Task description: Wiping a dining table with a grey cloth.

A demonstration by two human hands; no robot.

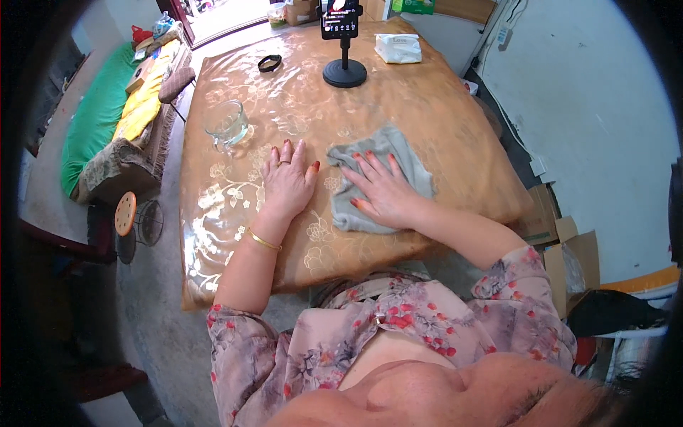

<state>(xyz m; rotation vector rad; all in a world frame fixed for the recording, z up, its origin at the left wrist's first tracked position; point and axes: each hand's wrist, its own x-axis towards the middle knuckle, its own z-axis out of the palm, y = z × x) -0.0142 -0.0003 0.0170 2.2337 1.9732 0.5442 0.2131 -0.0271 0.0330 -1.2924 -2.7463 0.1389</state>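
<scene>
My left hand rests palm down on the brown, flower-patterned table cover, fingers slightly apart, a ring on one finger and a gold bangle at the wrist. To its right, my right hand lies flat with spread fingers on a grey-green cloth. The cloth is spread out and wrinkled at its edges. A clear glass mug stands beyond my left hand, to the left.
Farther back are a black wristband, a phone on a round-based stand and a white tissue pack. A stool and a covered sofa stand left; cardboard boxes sit right, by the wall.
</scene>
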